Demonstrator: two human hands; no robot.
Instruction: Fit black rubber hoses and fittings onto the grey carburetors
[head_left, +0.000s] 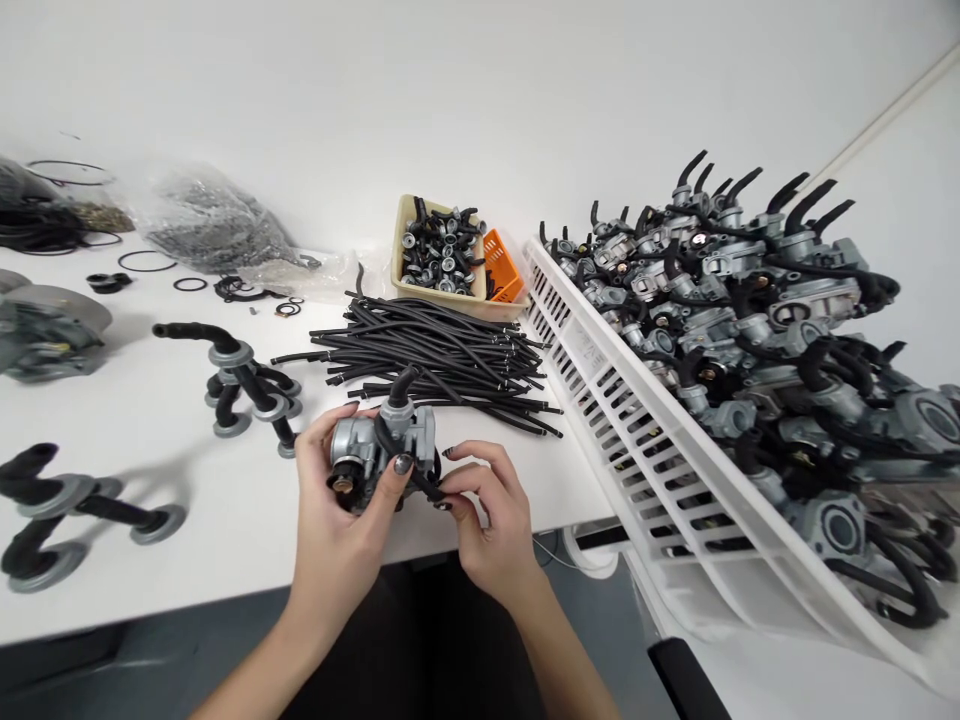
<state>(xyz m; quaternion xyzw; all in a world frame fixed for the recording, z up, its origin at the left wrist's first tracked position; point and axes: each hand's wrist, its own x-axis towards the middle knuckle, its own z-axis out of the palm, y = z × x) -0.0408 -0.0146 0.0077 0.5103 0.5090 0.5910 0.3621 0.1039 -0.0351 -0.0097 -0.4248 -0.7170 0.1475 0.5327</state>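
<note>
My left hand [346, 520] is wrapped round a grey metal carburetor [420, 432], its thumb pressing across the front. A short black rubber elbow [405, 384] sticks up from the carburetor's top. Low on its right side, my right hand [491, 515] pinches the end of a black rubber hose [424, 485] between thumb and fingers. The hose runs across the carburetor's front, partly under my left thumb. Just behind the carburetor lies a pile of loose black hoses [442, 345] on the white table.
On the right stands a white slatted crate [637, 430] heaped with carburetors [720, 330]. A cream bin [405, 235] of small capped elbows and an orange basket [501, 265] are at the back. Hose-and-cap assemblies [60, 495] stand at left, near a plastic bag [210, 215].
</note>
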